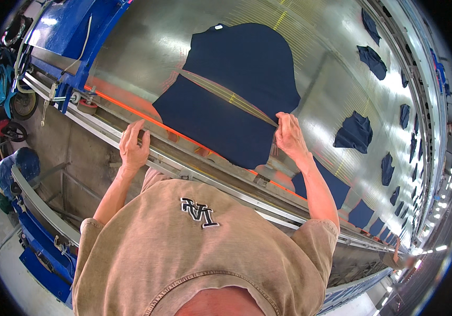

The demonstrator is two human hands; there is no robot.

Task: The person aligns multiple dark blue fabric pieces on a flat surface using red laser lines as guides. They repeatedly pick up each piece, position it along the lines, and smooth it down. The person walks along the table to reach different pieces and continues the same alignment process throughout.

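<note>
Two dark navy cut fabric pieces lie flat before me on a shiny, greyish table (147, 52). The far fabric piece (242, 60) has a rounded outer end and a small white tag (218, 27) at its top edge. A narrow wedge of bare table parts it from the near fabric piece (221, 124). My right hand (290, 136) is closed in a pinch at the near piece's right corner, close beside the far piece's edge; its fingertips are partly hidden. My left hand (134, 145) hovers over the table's near edge, fingers apart and holding nothing.
An orange strip (131, 109) and metal rails (178, 171) run along the near edge. A blue machine carriage (68, 31) stands at the left. More navy pieces, some crumpled (354, 131), lie to the right. Motorbikes (13, 100) are parked far left; another person (394, 258) stands far right.
</note>
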